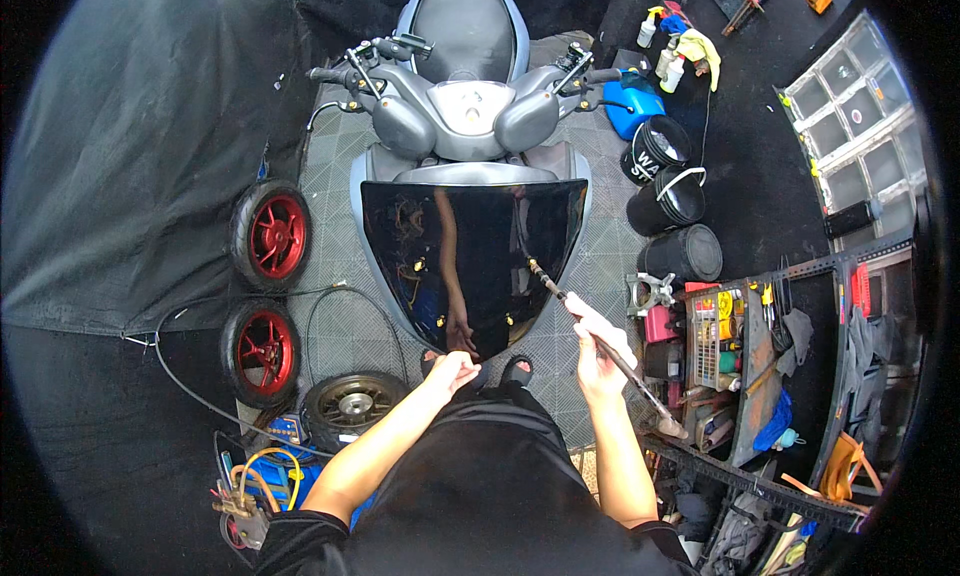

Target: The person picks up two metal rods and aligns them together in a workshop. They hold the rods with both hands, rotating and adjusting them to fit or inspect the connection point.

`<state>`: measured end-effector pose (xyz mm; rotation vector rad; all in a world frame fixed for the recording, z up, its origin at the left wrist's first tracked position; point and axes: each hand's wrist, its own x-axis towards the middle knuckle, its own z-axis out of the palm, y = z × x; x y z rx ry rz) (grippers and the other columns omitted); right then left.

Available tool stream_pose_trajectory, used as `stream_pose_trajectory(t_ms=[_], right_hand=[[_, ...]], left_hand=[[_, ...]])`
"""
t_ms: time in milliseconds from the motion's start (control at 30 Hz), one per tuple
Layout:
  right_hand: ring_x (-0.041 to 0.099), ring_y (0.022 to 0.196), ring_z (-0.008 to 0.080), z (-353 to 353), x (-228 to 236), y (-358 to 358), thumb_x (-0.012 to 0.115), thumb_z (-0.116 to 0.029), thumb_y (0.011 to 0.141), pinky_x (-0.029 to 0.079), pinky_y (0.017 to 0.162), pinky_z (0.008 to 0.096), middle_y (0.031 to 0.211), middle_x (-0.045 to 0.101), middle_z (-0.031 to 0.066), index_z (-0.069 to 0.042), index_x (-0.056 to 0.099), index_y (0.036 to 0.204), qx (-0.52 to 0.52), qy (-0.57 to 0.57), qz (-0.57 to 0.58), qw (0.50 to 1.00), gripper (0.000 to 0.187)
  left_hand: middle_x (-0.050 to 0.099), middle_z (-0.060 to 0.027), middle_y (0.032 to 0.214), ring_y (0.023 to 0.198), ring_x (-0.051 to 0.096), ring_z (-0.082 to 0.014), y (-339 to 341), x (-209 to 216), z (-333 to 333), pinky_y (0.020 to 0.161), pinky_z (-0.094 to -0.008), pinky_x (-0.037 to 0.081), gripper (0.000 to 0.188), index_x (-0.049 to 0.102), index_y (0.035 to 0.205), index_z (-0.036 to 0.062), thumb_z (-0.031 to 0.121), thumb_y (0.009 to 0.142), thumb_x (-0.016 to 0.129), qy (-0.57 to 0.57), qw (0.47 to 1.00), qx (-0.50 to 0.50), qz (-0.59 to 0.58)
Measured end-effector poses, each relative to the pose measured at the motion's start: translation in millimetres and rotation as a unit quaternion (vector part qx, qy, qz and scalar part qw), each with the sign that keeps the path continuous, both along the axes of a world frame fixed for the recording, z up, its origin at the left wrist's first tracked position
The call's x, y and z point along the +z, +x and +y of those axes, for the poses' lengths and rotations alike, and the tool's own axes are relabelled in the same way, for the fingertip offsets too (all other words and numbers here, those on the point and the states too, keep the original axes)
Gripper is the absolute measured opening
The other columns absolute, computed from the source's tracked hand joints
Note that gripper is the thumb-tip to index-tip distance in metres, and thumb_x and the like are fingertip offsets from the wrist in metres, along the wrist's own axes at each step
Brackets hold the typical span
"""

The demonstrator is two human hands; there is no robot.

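In front of me stands a grey scooter (465,106), its handlebars and seat toward the far side. A glossy black windscreen (475,266) covers its front and reflects an arm and gold-coloured spots. My right hand (600,354) is closed round a long, thin, dark rod (628,378) whose exact kind I cannot make out. The rod's brass-coloured tip lies over the windscreen's right part; whether it touches cannot be told. Its other end, thicker and pale brown, slants down to the right. My left hand (455,372), fingers curled together, is near the windscreen's lower edge; anything inside it is hidden.
Two red-rimmed wheels (273,236) and a third wheel (355,404) lie at left, near a looping black hose (190,396). Black buckets (680,196) and a blue canister (630,106) stand at right. A tool shelf (760,346) is close to my right arm.
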<state>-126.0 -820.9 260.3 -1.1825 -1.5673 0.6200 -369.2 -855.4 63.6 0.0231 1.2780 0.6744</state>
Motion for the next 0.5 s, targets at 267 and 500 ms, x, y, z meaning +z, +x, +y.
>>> stream_pose_trajectory(t_ms=[267,500], right_hand=[[0.07,0.11,0.0296,5.1,-3.4,-5.2,0.066,0.005,0.093,0.055,0.096,0.0365,0.117,0.071,0.0213,0.003,0.064,0.107,-0.011,0.035,0.077,0.996,0.015],[0.07,0.111,0.0281,2.2,-4.7,-1.8,0.066,0.006,0.093,0.056,0.095,0.0356,0.116,0.072,0.0203,0.003,0.065,0.106,-0.015,0.033,0.093,0.995,0.013]], left_hand=[[0.069,-0.0134,0.084,0.095,0.072,-0.0287,0.2,0.9,2.5,0.091,-0.0388,0.06,0.012,0.058,0.066,0.0055,0.006,0.078,0.059,-0.006,1.0,0.005,0.002],[0.067,-0.0121,0.094,0.094,0.073,-0.0269,-3.2,-1.3,4.1,0.089,-0.0371,0.061,0.03,0.054,0.097,-0.0026,0.001,0.069,0.065,-0.028,0.999,0.006,-0.016]])
